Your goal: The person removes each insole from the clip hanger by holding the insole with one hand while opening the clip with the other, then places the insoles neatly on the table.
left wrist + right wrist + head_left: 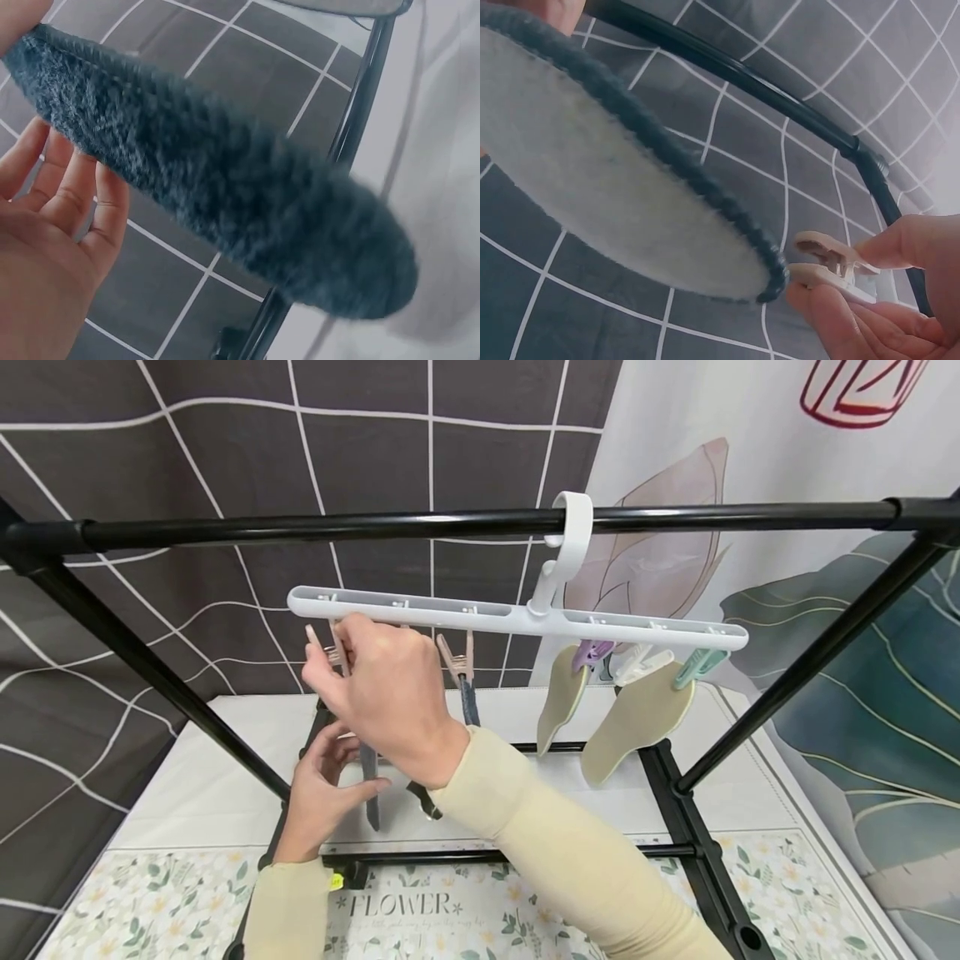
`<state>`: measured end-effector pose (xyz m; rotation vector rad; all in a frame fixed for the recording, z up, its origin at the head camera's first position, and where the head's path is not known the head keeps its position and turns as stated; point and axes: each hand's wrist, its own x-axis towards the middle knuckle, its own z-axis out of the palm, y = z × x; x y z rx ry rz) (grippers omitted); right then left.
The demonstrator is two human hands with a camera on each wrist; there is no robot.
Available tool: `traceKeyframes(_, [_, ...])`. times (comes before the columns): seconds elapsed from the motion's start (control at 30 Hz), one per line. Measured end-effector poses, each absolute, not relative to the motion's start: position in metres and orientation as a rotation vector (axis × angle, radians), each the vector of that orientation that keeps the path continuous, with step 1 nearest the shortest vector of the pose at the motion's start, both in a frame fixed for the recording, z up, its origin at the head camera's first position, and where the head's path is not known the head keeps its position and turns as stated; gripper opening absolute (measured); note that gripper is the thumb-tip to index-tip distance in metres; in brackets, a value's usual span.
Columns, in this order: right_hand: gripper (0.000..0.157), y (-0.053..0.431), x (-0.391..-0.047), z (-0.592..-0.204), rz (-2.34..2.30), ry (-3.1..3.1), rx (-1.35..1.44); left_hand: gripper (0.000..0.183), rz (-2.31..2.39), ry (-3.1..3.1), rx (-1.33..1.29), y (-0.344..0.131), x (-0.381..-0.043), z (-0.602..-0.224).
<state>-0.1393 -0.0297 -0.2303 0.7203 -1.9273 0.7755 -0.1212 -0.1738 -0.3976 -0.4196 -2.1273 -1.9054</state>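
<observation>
A white clip hanger [465,617] hangs by its hook on a black rod [360,524]. Under its left part, my right hand [393,693] pinches the tails of a beige clip [832,289], whose mouth is spread apart. My left hand [322,793] holds a fuzzy dark blue insole [210,172] by its edges, with the pale underside showing in the right wrist view. One end of the insole comes right up to the clip's mouth. Beside my right hand, another beige clip [457,660] grips a second dark insole [469,702], partly hidden behind the wrist.
Two beige insoles [637,718] hang at the hanger's right from purple, white and green clips [699,667]. Black side poles [150,668] flank the work. Below stand the rack's black base bars [675,802] on a white, floral-printed table cover [787,885].
</observation>
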Motion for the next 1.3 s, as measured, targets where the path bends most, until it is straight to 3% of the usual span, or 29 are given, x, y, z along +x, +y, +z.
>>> traceKeyframes(0.57, [0.024, -0.022, -0.141, -0.229, 0.828, -1.957, 0.685, 0.079, -1.718, -2.326, -0.412, -0.169, -0.107, -0.372])
traceKeyframes(1.3, [0.022, -0.020, -0.143, -0.228, 0.855, -1.969, 0.688, 0.080, -1.417, -2.531, -0.486, -0.178, -0.113, -0.389])
